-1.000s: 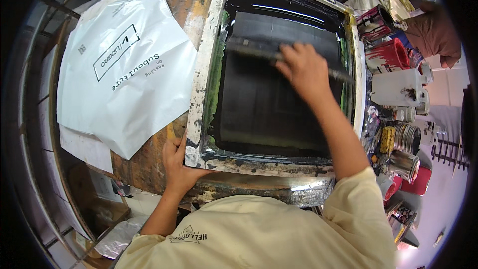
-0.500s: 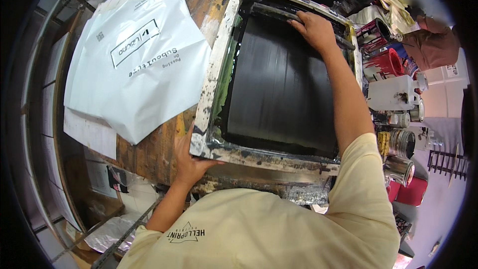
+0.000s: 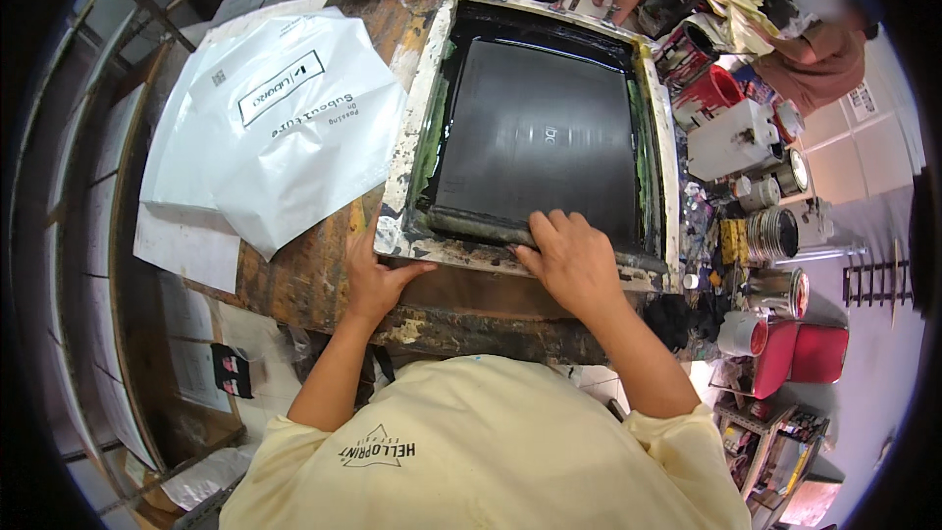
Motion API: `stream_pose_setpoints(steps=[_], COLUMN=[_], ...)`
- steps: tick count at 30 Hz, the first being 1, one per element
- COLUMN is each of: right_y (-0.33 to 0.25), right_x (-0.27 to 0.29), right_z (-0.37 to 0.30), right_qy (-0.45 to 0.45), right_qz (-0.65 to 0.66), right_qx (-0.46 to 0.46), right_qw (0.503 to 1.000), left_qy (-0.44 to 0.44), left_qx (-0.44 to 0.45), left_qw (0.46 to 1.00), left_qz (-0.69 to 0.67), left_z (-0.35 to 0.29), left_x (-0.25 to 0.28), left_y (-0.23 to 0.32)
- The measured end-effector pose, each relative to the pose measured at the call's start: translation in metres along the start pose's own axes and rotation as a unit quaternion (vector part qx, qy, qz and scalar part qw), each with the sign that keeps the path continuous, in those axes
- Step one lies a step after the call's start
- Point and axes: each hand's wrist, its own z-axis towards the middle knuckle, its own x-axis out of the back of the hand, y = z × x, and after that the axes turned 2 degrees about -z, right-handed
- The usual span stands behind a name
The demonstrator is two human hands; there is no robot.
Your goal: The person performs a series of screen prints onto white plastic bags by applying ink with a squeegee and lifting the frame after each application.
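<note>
Squeegee [image 3: 481, 225] is lying along the bottom of the screen frame [image 3: 412, 137], approx mid-pic, w/ R hand [image 3: 574, 260] pinching it btwn thumb + fingers. L hand [image 3: 371, 275] is gripping the frame's lower-left corner, thumb spread from fingers. White printed bag [image 3: 294, 157] is lying upper left, paint cans [image 3: 708, 93] crowding the right side.

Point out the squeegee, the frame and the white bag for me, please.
Squeegee [image 3: 481, 225], head view, its left part.
Frame [image 3: 419, 123], head view, left rail.
White bag [image 3: 270, 165], head view, near its middle.

Pale wall [image 3: 868, 388], red chair [image 3: 819, 351], tiled floor [image 3: 260, 329], shelving [image 3: 193, 440] at left
</note>
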Motion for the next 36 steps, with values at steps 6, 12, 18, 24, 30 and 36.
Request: stream_pose_setpoints(steps=[6,12,18,24,30,36], right_y=[-0.015,-0.004,0.012,0.025,0.029,0.025], right_x=[0.072,0.138,0.185,0.217,0.236,0.235], right_z=[-0.004,0.055,0.093,0.116,0.129,0.131], right_qy=[0.142,0.313,0.335,0.302,0.283,0.313], right_qz=[-0.045,-0.114,-0.096,-0.078,-0.067,-0.09], right_qx=[0.032,0.036,0.067,0.036,0.016,0.014], right_qw=[0.988,0.942,0.935,0.949,0.957,0.945], left_qy=[0.053,0.1,-0.151,-0.147,0.012,0.125], left_qx=[0.022,-0.092,-0.05,-0.079,-0.19,-0.08], left_qw=[0.969,0.969,0.893,0.933,0.976,0.989], left_qz=[-0.241,-0.206,0.42,0.318,0.104,0.016], left_z=[0.02,0.053,-0.008,0.013,0.093,0.102], left_x=[0.009,0.003,-0.041,-0.045,-0.049,-0.005], left_y=[0.062,0.102,0.057,0.075,0.135,0.113])
